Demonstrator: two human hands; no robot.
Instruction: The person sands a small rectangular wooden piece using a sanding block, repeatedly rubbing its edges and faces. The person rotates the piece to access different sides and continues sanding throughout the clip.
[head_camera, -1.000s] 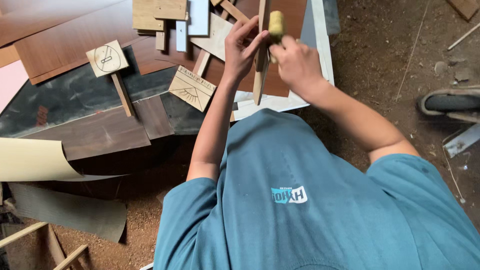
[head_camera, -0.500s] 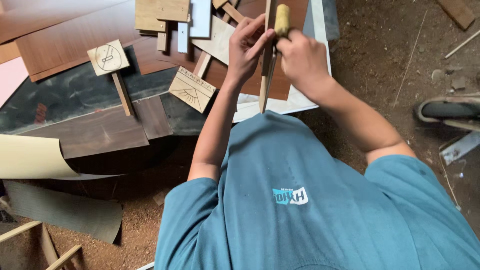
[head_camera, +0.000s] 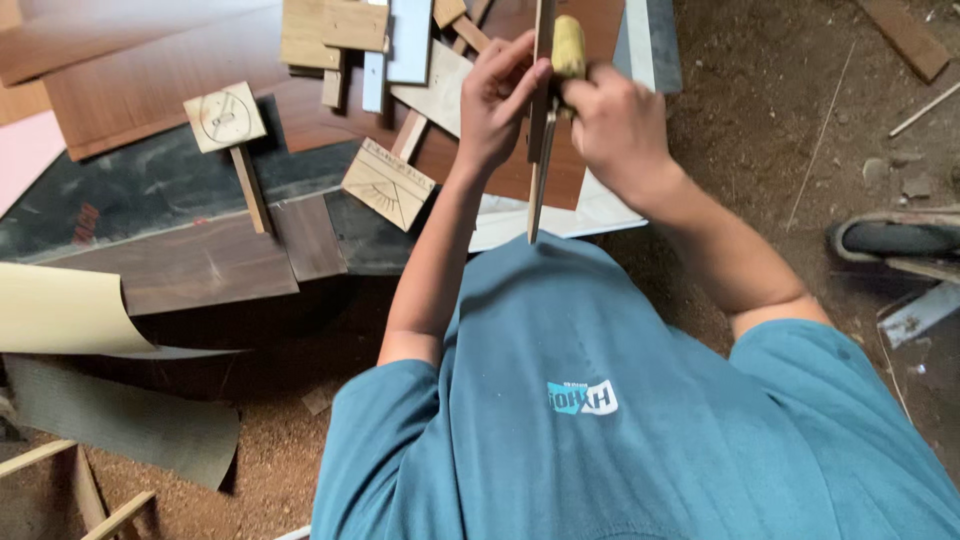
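Clearly, the thin wooden strip (head_camera: 541, 120) runs twelve to six o'clock between both hands. Left hand (head_camera: 497, 100) pinches it from nine o'clock; right hand (head_camera: 612, 125), at three o'clock, grips a yellow-handled tool (head_camera: 568, 48) against it.

The person is wearing a teal short-sleeved T-shirt (head_camera: 640, 420) with a small white-and-blue logo patch (head_camera: 582, 397) showing on the chest. The sleeves are ending just above the elbows, leaving both forearms bare. No gloves, watch or rings are showing on the left hand (head_camera: 497, 105) or the right hand (head_camera: 618, 125).
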